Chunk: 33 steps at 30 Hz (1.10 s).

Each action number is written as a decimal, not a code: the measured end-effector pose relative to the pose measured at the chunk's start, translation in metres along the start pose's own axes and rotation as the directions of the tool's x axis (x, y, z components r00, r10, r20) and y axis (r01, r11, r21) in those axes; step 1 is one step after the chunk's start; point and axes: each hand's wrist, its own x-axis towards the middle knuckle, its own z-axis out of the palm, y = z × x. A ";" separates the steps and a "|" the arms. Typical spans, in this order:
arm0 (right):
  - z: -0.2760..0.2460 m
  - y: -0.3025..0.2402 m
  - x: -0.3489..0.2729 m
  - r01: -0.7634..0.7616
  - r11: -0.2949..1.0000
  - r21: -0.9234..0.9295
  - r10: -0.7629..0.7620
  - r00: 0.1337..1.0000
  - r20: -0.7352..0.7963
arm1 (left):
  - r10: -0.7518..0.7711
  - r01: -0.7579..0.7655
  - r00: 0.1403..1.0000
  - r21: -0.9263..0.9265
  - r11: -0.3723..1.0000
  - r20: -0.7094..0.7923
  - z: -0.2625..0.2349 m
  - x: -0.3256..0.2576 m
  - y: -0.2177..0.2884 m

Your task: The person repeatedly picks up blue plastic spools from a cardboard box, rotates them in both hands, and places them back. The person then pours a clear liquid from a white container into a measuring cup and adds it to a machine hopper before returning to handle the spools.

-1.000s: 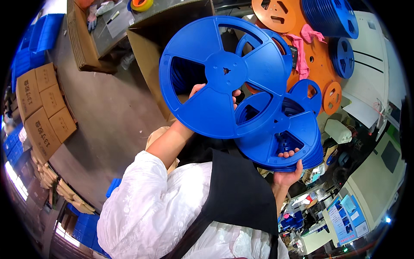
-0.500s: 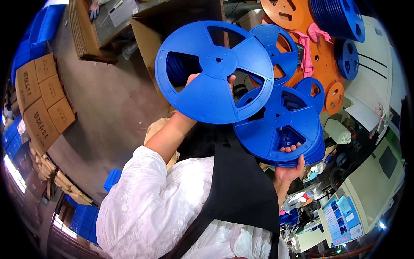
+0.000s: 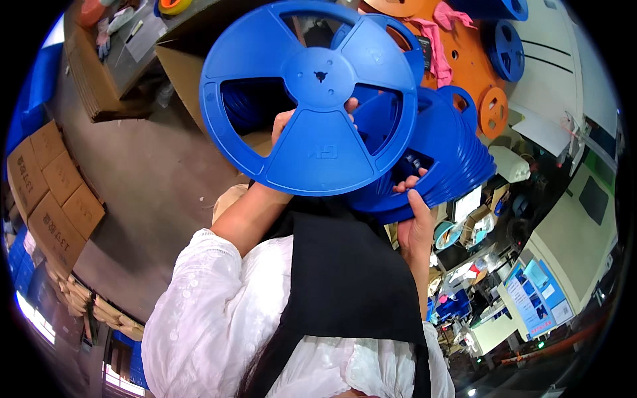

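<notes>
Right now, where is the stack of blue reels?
In the head view the stack of blue reels sits right of centre, held from below by the right hand, partly behind the single blue reel that the left hand holds up.

Brown cartons (image 3: 50,192) left, screen (image 3: 539,298) right

Blue reel (image 3: 312,99), three cut-out windows; blue reel stack (image 3: 441,159) behind. Orange discs (image 3: 464,60), pink cloth (image 3: 434,46). Brown cartons (image 3: 50,192). White embroidered sleeve (image 3: 212,312), black apron (image 3: 345,278).
</notes>
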 end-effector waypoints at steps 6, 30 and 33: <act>0.005 0.005 0.002 -0.028 0.993 -0.117 0.022 0.998 -0.052 | -0.086 0.096 0.982 -0.055 0.994 0.170 0.014 0.008 -0.016; -0.006 0.003 0.006 -0.073 0.991 0.115 0.079 0.996 -0.043 | -0.040 0.040 0.999 -0.047 0.998 0.016 0.011 -0.009 0.012; -0.016 0.003 0.003 -0.056 0.988 0.141 0.066 0.996 -0.064 | 0.084 -0.081 0.996 0.133 0.988 -0.020 0.002 -0.026 0.042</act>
